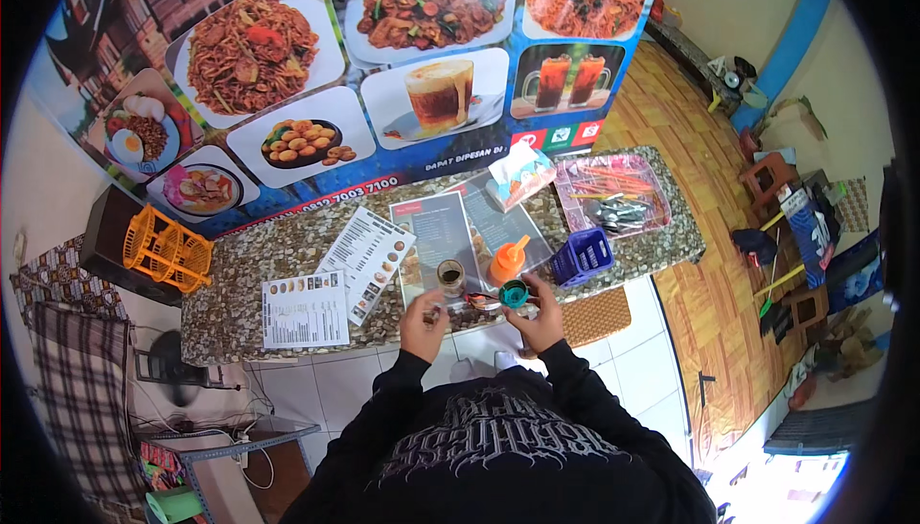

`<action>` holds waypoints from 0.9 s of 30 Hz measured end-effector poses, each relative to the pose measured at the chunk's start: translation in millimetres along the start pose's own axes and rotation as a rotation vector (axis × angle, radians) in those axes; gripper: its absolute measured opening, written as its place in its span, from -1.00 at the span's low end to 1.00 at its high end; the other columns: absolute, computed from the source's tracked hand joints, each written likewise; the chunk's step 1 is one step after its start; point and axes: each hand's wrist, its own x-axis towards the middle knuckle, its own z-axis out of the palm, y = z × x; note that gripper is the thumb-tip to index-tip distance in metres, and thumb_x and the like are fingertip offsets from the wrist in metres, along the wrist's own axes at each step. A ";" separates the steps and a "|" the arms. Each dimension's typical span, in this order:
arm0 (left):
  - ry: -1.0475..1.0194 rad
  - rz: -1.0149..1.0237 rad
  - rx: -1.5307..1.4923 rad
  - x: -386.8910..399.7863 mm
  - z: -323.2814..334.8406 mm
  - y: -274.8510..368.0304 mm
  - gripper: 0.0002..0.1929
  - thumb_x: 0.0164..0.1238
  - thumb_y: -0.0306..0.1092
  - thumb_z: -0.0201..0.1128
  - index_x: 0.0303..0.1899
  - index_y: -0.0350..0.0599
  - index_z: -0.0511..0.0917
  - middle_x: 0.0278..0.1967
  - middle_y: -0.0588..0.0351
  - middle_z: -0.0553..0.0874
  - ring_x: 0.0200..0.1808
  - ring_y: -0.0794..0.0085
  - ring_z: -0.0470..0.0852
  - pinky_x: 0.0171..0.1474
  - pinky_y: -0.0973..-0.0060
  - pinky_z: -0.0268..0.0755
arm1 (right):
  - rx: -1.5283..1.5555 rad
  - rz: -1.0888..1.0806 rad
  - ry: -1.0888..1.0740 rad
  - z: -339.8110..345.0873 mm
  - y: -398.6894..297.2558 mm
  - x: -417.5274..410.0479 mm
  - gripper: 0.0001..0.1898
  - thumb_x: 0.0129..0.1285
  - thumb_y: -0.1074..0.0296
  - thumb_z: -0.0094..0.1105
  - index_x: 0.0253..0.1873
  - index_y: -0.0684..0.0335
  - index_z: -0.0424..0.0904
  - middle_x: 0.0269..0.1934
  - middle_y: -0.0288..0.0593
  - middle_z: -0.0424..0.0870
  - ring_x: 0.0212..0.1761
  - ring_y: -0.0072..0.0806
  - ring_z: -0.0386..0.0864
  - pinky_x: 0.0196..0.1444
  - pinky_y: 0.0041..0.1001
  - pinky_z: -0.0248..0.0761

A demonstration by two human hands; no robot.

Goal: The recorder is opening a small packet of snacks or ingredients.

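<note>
My right hand [544, 317] grips a green round lid [513, 294], its hollow side up, between thumb and fingers at the counter's near edge. My left hand [424, 326] is just below a small glass jar [451, 276] with dark contents. Its fingers are curled, and whether something small sits between them cannot be made out. Behind the lid stands an orange squeeze bottle [507, 262] with a pointed nozzle. Between the hands lies a small red-and-dark item [482, 300], partly hidden and too small to name.
The stone-patterned counter [237, 287] bears printed menu sheets [305, 310], a blue plastic basket [581, 258], a tissue pack [519, 175] and a pink tray [568, 197] of cutlery. An orange plastic rack [167, 249] is at left. A food banner [302, 78] rises behind the counter.
</note>
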 end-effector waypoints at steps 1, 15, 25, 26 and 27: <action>-0.016 -0.010 0.003 -6.9 3.5 12.3 -0.60 0.29 -0.51 0.35 0.17 -0.15 0.58 -0.01 0.09 0.75 -0.07 0.46 0.74 -0.26 0.52 0.56 | 0.038 0.082 -0.021 -6.6 13.8 -8.9 -0.31 0.05 0.41 0.57 0.31 0.28 0.47 0.05 -0.12 0.68 0.06 -0.40 0.65 0.08 -0.40 0.52; -0.597 -0.198 -0.245 -8.0 138.0 29.7 -0.15 0.39 -0.45 0.31 0.61 -0.05 0.00 0.28 -0.05 0.55 0.11 0.32 0.69 -0.11 0.48 0.61 | 0.268 0.451 -0.004 -55.4 111.3 -14.9 -0.30 0.12 0.56 0.52 0.35 0.28 0.37 0.14 -0.17 0.62 0.11 -0.50 0.61 0.15 -0.47 0.53; -0.490 -0.233 -0.150 -23.1 195.4 17.2 -0.18 0.40 -0.48 0.31 0.59 -0.06 0.04 0.38 -0.16 0.42 0.27 0.18 0.63 0.08 0.27 0.66 | 0.015 0.377 -0.061 -74.0 145.4 7.8 -0.29 0.08 0.36 0.58 0.35 0.17 0.47 0.13 -0.22 0.67 0.14 -0.51 0.63 0.00 -0.52 0.49; -0.489 -0.239 -0.146 -22.0 202.5 12.7 -0.18 0.40 -0.48 0.31 0.59 -0.06 0.04 0.38 -0.16 0.42 0.27 0.18 0.63 0.08 0.27 0.66 | 0.018 0.381 -0.065 -76.1 147.9 10.1 -0.29 0.08 0.36 0.58 0.35 0.17 0.47 0.13 -0.22 0.67 0.14 -0.51 0.63 0.00 -0.52 0.49; -0.470 -0.250 -0.165 -19.2 209.8 10.3 -0.18 0.40 -0.48 0.31 0.59 -0.07 0.04 0.38 -0.17 0.40 0.27 0.17 0.63 0.08 0.25 0.66 | 0.009 0.340 -0.083 -79.5 148.6 11.8 -0.30 0.06 0.36 0.59 0.34 0.17 0.49 0.13 -0.20 0.67 0.14 -0.48 0.64 0.01 -0.49 0.50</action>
